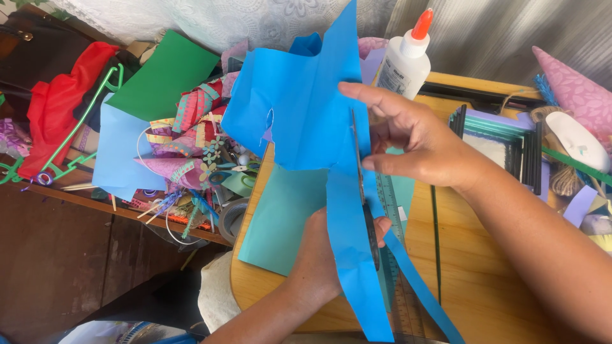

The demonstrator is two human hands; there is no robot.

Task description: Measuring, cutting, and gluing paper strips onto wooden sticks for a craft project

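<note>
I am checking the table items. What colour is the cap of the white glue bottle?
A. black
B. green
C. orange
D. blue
C: the glue bottle at the back of the table, behind the blue paper, has an orange-red pointed cap.

Matt, creased blue paper (319,127) is held up over a smooth, lightly glossy wooden counter (484,280), with a dull grey metal scissor blade (366,210) lying along its fold. A flat matt teal paper sheet (280,216) and a clear plastic ruler (392,210) rest on the wood. At the counter's far edge stands a smooth white plastic glue bottle (401,64) with a glossy orange cap.
</note>
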